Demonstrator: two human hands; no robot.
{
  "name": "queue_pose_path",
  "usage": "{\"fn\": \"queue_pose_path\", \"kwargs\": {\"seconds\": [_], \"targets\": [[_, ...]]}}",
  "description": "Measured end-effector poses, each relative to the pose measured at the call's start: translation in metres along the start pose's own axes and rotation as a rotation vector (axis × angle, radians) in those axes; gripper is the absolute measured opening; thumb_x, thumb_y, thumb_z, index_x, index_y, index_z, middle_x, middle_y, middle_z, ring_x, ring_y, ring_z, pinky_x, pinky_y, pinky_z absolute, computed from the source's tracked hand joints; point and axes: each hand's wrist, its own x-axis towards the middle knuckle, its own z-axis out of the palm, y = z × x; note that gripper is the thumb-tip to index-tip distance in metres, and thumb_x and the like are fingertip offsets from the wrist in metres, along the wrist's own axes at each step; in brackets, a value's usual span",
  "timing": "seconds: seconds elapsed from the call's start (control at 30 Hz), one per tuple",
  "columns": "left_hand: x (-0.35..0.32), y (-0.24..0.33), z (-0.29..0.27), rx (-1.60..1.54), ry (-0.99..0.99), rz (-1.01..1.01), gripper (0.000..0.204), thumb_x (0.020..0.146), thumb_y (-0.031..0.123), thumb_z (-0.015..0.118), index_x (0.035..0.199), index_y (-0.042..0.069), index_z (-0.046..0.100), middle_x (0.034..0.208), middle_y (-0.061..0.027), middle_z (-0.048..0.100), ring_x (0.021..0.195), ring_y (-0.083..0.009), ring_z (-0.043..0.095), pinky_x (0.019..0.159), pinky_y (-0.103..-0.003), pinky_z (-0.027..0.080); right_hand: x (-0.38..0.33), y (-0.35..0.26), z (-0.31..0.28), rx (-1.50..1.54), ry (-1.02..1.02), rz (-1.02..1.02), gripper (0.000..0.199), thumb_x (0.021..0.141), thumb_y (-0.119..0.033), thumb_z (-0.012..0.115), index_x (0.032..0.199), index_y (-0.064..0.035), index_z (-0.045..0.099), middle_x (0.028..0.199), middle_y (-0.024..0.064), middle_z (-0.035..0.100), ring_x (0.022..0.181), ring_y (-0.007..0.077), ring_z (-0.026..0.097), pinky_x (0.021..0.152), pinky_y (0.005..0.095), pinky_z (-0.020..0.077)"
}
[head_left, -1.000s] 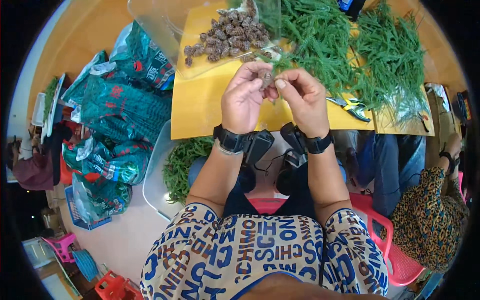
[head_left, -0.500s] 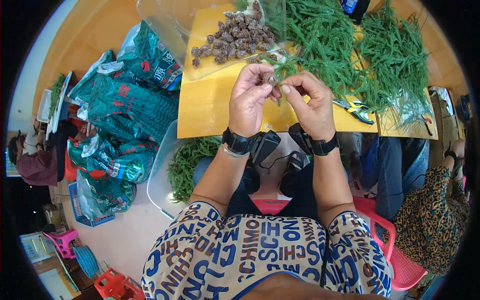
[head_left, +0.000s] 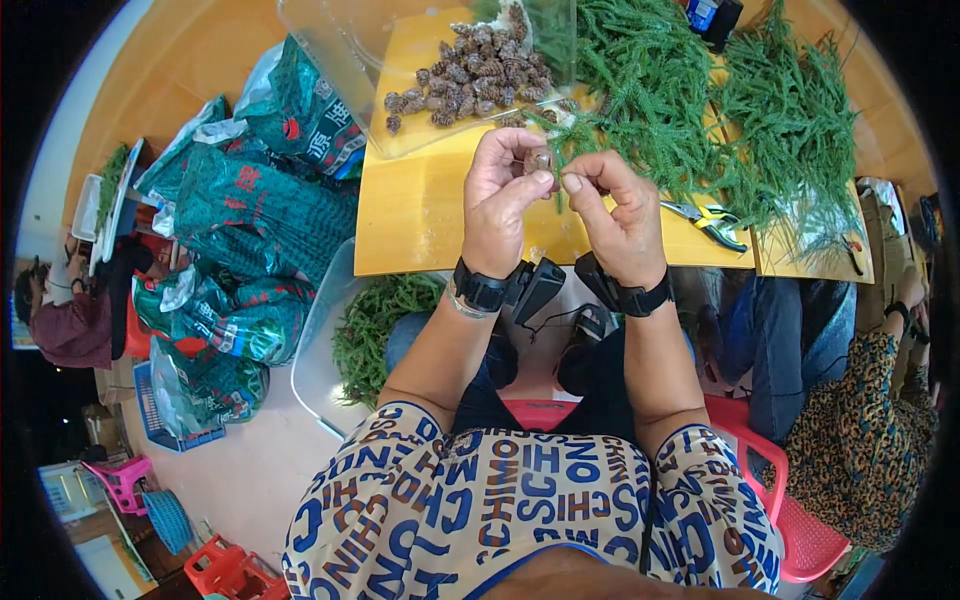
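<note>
My left hand [head_left: 500, 205] pinches a small brown pine cone [head_left: 538, 160] between thumb and fingers above the yellow table [head_left: 420, 215]. Close beside it, my right hand [head_left: 622, 215] has thumb and forefinger pressed together near the cone's right side. Whatever thin thing they grip is too small to make out. A bit of green sprig [head_left: 561, 200] shows between the two hands. Beyond them, a heap of pine cones [head_left: 470, 80] lies in a clear plastic tray [head_left: 400, 145].
Green artificial branches [head_left: 650, 100] cover the table's far right, with yellow-handled pliers [head_left: 715, 225] near its front edge. Full green bags [head_left: 250, 210] are piled at the left. A tub of greenery [head_left: 385, 325] stands below the table. Another person's patterned sleeve [head_left: 860, 430] is at right.
Both hands stay close together at the pine cone, with only a slight shift of the fingers. The view has moved a little; nothing has been put down.
</note>
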Motion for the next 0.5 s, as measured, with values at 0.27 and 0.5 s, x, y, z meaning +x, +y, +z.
{"fn": "queue_pose_path", "kwargs": {"seconds": [0.27,0.5], "targets": [[-0.0011,-0.0018,0.0016,-0.006,0.007,-0.011,0.03,0.079,0.002,0.06,0.108,0.003,0.052,0.09,-0.0061,0.056,0.077,-0.0145,0.054,0.071,-0.028,0.045,-0.0017,0.0046,0.0037,0.078,0.02,0.016,0.011,0.093,-0.012,0.058,0.093,-0.0005,0.059,0.073,-0.0005,0.058,0.065,0.0071,0.054,0.06,0.022,0.0434],[-0.003,-0.0036,0.005,0.036,-0.016,0.005,0.027,0.081,0.005,0.059,0.107,0.005,0.051,0.086,-0.0014,0.052,0.076,-0.0106,0.051,0.071,-0.025,0.045,-0.0038,0.0028,0.0057,0.11,0.063,0.004,0.009,0.093,-0.009,0.057,0.093,0.0002,0.059,0.074,0.0013,0.06,0.063,0.0076,0.056,0.058,0.0222,0.0447]]}}
